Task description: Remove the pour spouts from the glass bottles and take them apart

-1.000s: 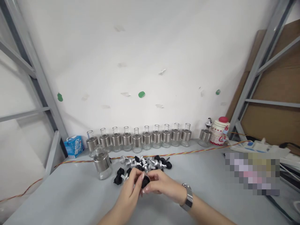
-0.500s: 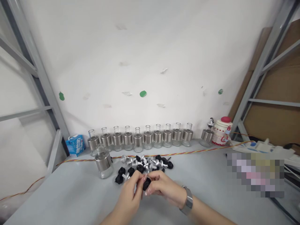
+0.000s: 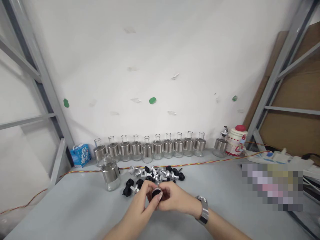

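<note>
Both my hands meet over the grey table, around a bottle pourer (image 3: 156,192) with a dark round end and a silvery rim. My left hand (image 3: 142,202) grips it from the left, thumb laid across the dark end. From the other side my right hand (image 3: 172,197) holds it with bent fingers; part of the pourer is hidden by the fingers. Just beyond lies a pile of silver and black pourer parts (image 3: 160,173). A glass bottle with a steel sleeve (image 3: 110,173) stands upright to the left of the pile.
Several sleeved open-necked bottles (image 3: 147,149) line the wall. Right of them are a bottle with a pourer fitted (image 3: 220,145) and a red-lidded jar (image 3: 236,141). A blue carton (image 3: 80,155) stands left. A twisted cord (image 3: 200,163) crosses the table; a power strip (image 3: 285,156) lies right.
The pourer has turned in my fingers, so its silvery rim shows above the dark end. My left thumb has come across it, and my right wrist has rotated slightly.
</note>
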`<control>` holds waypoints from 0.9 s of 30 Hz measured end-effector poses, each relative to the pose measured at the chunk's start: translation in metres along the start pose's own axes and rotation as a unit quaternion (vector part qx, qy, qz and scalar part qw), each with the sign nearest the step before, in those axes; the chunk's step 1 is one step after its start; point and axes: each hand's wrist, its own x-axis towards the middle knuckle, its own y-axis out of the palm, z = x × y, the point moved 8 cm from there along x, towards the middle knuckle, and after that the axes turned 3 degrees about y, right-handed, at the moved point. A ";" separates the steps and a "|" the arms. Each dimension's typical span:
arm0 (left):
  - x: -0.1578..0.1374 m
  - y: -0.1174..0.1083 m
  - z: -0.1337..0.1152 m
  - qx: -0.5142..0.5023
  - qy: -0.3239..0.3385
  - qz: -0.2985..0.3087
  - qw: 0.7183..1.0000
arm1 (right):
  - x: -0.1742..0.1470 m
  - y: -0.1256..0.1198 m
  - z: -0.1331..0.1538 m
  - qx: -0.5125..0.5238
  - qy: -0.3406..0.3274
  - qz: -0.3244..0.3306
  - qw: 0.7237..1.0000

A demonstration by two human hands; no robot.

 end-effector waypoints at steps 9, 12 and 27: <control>-0.003 0.015 0.022 0.018 0.019 0.046 0.999 | -0.006 -0.009 -0.004 -0.177 0.004 -0.093 0.980; -0.004 0.015 0.022 0.016 0.021 0.043 0.999 | -0.005 -0.009 -0.008 -0.186 0.006 -0.100 0.977; 0.006 -0.005 0.019 -0.191 -0.077 -0.091 0.974 | -0.002 0.015 0.012 0.056 -0.029 0.035 0.997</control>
